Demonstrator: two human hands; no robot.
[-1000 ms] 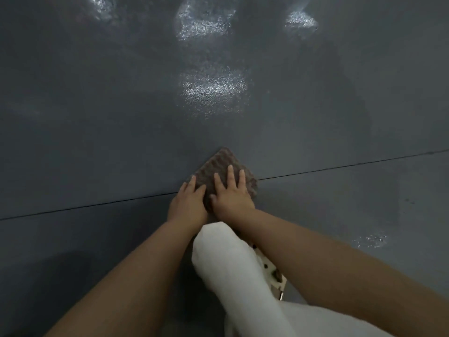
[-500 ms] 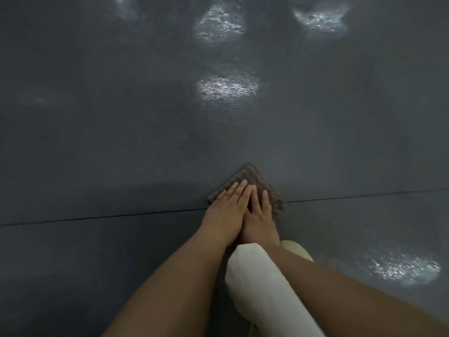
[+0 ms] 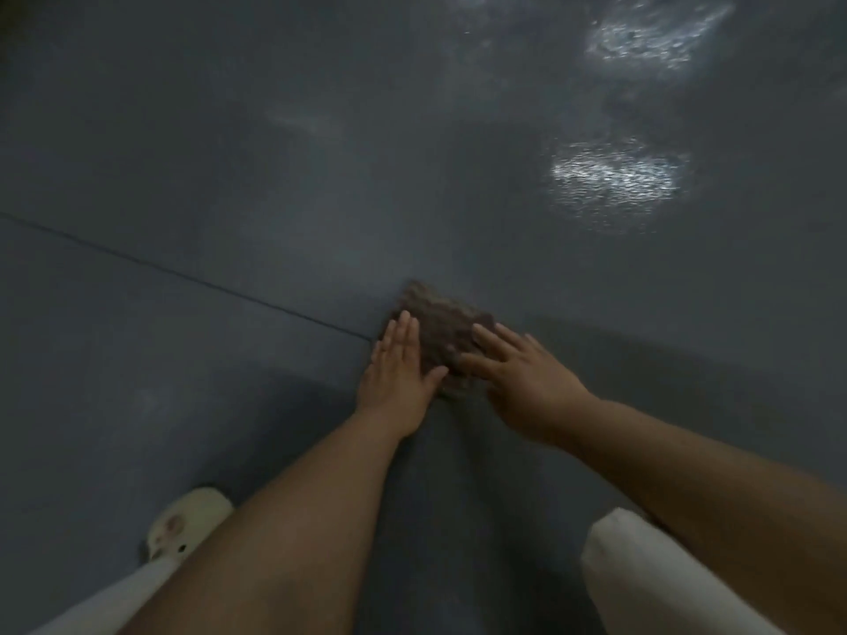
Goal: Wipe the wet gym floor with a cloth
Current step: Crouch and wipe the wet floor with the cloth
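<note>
A brown textured cloth [image 3: 440, 332] lies flat on the dark grey gym floor [image 3: 229, 176], at the end of a thin seam line. My left hand [image 3: 398, 373] presses on the cloth's left edge with straight fingers. My right hand [image 3: 518, 378] presses on its right side, fingers spread and flat. Part of the cloth is hidden under both palms. Wet patches [image 3: 614, 176] glint on the floor far right of the cloth.
The seam line [image 3: 183, 275] runs diagonally from the left edge to the cloth. A cream sandal [image 3: 188, 524] on my foot is at lower left. My white trouser leg [image 3: 641, 575] is at lower right. Another wet sheen [image 3: 655, 34] lies at top right.
My hands, overlapped half a second ago, now lie apart on either side of the cloth. The view has swung, so the seam tilts and my legs sit at both lower corners.
</note>
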